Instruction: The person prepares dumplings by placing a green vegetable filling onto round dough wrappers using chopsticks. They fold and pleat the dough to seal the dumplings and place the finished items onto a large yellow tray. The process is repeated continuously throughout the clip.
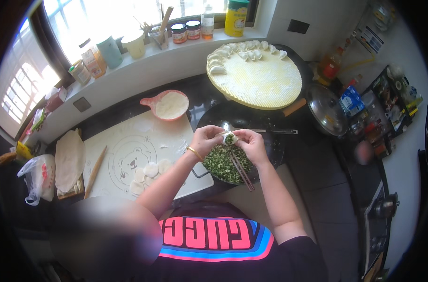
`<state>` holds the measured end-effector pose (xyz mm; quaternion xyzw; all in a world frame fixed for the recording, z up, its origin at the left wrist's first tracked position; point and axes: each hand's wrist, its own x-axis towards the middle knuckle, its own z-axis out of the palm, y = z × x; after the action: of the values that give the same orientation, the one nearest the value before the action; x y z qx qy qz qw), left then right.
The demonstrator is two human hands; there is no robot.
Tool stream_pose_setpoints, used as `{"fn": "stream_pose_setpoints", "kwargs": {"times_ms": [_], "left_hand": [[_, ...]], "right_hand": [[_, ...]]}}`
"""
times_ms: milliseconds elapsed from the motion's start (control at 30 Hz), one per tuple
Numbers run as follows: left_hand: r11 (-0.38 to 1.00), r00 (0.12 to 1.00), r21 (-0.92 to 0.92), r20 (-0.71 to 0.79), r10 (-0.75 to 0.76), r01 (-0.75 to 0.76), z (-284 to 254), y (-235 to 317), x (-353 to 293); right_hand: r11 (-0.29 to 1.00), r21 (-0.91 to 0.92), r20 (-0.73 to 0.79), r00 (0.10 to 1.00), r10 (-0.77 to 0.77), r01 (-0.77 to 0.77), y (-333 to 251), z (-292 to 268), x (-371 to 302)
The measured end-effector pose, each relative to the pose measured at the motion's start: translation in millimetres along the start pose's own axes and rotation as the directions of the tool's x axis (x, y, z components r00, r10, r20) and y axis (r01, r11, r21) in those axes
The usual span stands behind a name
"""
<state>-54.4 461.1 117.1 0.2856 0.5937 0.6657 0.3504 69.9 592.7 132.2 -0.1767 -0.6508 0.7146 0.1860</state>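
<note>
Between both hands is a dumpling [230, 137], its pale wrapper still parted around green filling. My left hand [206, 141], with a gold bangle at the wrist, pinches one side; my right hand [252, 144] pinches the other, fingers closed on the dough. Right below lies chopped green filling [222, 164] in a dark wok [275, 152], with a pair of chopsticks [241, 171] resting in it. Several round wrappers [150, 170] overlap on the white board [101, 181], partly behind my left forearm. A metal utensil [280, 131] lies across the wok's far side.
A round yellow tray [265, 84] at the back holds several finished dumplings [217, 66]. Left of it sits a pink bowl of flour [171, 105]. A rolling pin [96, 171] lies beside a dough slab [69, 157]. A glass lid [326, 110] stands right; jars [178, 34] line the sill.
</note>
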Motion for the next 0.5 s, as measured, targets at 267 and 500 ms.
{"fn": "stream_pose_setpoints", "kwargs": {"times_ms": [267,500], "left_hand": [[0.599,0.872,0.633,0.353,0.339,-0.490,-11,8,22],[0.359,0.759,0.669,0.587,0.282,-0.651,-17,-6,30]], "right_hand": [[0.800,-0.516,0.228,0.949,-0.216,0.306,-4,-10,16],[0.799,-0.562,0.176,0.974,-0.140,0.216,13,-6,19]]}}
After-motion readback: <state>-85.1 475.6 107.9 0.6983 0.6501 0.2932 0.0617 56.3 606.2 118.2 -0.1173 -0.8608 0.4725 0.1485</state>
